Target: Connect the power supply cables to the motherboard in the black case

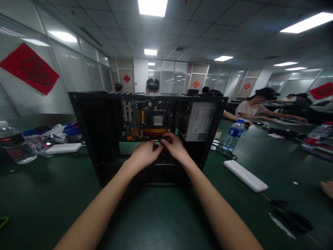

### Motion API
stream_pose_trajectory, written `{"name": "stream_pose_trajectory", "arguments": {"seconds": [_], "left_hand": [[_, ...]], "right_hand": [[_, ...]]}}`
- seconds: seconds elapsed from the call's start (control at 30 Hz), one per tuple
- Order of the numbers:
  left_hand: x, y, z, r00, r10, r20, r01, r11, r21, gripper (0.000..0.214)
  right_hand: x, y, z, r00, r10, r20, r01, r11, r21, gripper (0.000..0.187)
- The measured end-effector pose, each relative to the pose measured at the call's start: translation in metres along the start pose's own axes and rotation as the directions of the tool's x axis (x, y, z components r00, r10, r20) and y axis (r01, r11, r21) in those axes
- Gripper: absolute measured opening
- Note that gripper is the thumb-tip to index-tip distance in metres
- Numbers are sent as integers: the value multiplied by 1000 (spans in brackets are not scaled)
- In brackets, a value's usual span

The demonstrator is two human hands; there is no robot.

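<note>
An open black computer case [104,139] stands upright on the green table [161,215], its inside facing me. A motherboard [148,121] is fixed in the back, with a grey power supply [200,123] at its right. Both my hands reach into the case below the motherboard. My left hand [144,152] and my right hand [174,146] meet with fingers curled and pinched on a small dark part near the board's lower edge. I cannot make out what the part is.
A white power strip [246,175] and a water bottle [234,133] lie right of the case. Another bottle [15,146], a white strip [63,148] and bags sit at left. Dark tools [291,215] lie at right front. Other people sit at tables behind.
</note>
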State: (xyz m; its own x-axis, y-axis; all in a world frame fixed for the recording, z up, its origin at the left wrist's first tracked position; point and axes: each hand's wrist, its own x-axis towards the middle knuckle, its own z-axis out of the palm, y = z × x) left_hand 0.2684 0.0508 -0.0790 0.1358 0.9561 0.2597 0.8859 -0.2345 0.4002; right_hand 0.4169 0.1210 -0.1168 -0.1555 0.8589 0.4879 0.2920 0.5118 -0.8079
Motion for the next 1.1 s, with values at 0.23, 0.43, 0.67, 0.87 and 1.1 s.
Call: {"name": "stream_pose_trajectory", "arguments": {"seconds": [0.23, 0.43, 0.67, 0.87, 1.1], "left_hand": [[0, -16, 3, 976, 64, 209, 50, 866, -497, 50], [2, -17, 3, 988, -82, 130, 107, 973, -205, 46], [12, -15, 10, 987, -137, 83, 144, 986, -84, 41], [11, -16, 11, 991, -122, 50, 123, 992, -18, 38], [18, -18, 8, 987, -143, 79, 147, 988, -50, 41]], "right_hand": [[-2, -6, -5, 998, 35, 46, -31, 996, -80, 26], [-10, -20, 0, 985, -5, 172, 101, 826, -554, 24], [-5, -23, 2, 976, 57, 212, 112, 699, -706, 26], [-2, -25, 1, 976, 83, 204, 96, 672, -734, 25], [-3, -33, 0, 972, 110, 206, 80, 672, -736, 24]]}}
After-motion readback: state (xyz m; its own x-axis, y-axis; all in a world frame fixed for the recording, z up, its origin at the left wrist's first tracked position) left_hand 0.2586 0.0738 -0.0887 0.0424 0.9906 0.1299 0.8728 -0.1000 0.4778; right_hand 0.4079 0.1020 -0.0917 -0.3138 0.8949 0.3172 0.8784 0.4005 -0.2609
